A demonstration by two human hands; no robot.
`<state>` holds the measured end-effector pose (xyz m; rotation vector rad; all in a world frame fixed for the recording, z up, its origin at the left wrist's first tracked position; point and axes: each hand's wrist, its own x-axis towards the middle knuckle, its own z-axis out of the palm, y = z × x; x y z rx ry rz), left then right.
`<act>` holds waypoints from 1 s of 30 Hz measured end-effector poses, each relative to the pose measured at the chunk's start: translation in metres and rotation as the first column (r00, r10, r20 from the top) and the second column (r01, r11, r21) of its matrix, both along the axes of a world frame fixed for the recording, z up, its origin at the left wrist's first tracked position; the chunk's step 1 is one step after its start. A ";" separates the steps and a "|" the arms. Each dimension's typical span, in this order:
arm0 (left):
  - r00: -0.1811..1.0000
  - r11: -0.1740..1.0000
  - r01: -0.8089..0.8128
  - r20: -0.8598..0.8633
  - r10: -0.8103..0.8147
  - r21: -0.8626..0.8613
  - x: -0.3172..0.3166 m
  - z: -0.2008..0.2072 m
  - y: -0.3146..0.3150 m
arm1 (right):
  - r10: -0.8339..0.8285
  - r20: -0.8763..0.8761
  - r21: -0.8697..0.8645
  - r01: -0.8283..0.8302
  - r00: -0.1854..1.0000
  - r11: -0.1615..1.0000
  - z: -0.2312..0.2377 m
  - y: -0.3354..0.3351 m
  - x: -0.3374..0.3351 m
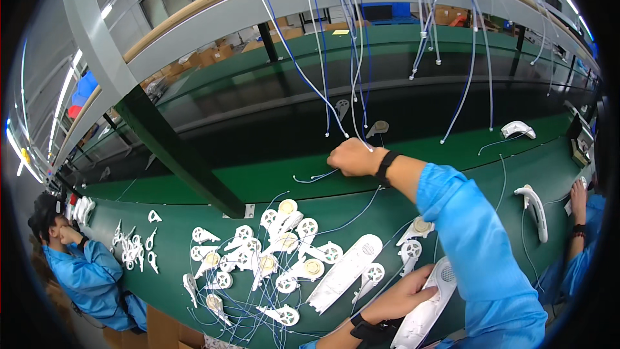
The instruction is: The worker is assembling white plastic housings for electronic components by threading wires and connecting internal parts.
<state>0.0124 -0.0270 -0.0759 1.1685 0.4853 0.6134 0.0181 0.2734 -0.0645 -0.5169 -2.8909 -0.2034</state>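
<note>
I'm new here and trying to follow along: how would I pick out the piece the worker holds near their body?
Start at the green workbench with its heap of small white round-ended plastic parts tangled in thin wires. Go right, toward the near edge, to the left hand. It holds a long white plastic housing with a round perforated grille at its end, far bigger than the heap's small pieces.
</note>
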 end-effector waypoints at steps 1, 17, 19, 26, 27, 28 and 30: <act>0.999 0.997 0.043 0.027 -0.041 -0.062 -0.002 0.004 0.001 | -0.003 -0.064 -0.007 0.003 0.998 1.000 0.013 -0.003 0.021; 0.593 0.561 -0.662 0.109 0.797 -0.498 -0.034 0.010 0.017 | -0.056 -0.353 -0.166 -0.004 0.934 0.986 0.135 -0.180 0.225; 0.604 0.575 -0.590 0.163 0.780 -0.567 -0.037 0.014 0.017 | -0.050 -0.371 -0.212 -0.032 0.927 0.977 0.134 -0.211 0.233; 0.620 0.614 -0.580 0.199 0.759 -0.535 -0.035 0.012 0.019 | 0.071 -0.302 -0.362 -0.183 0.951 0.914 0.110 -0.284 0.240; 0.643 0.657 -0.538 0.247 0.725 -0.528 -0.035 0.010 0.019 | 0.078 -0.312 -0.418 -0.211 0.947 0.883 0.106 -0.292 0.238; 0.645 0.657 -0.537 0.245 0.724 -0.529 -0.033 0.011 0.019 | 0.075 -0.313 -0.420 -0.209 0.947 0.883 0.102 -0.297 0.236; 0.639 0.647 -0.533 0.242 0.730 -0.545 -0.028 0.016 0.019 | 0.160 -0.185 -0.576 -0.239 0.970 0.782 0.097 -0.303 0.232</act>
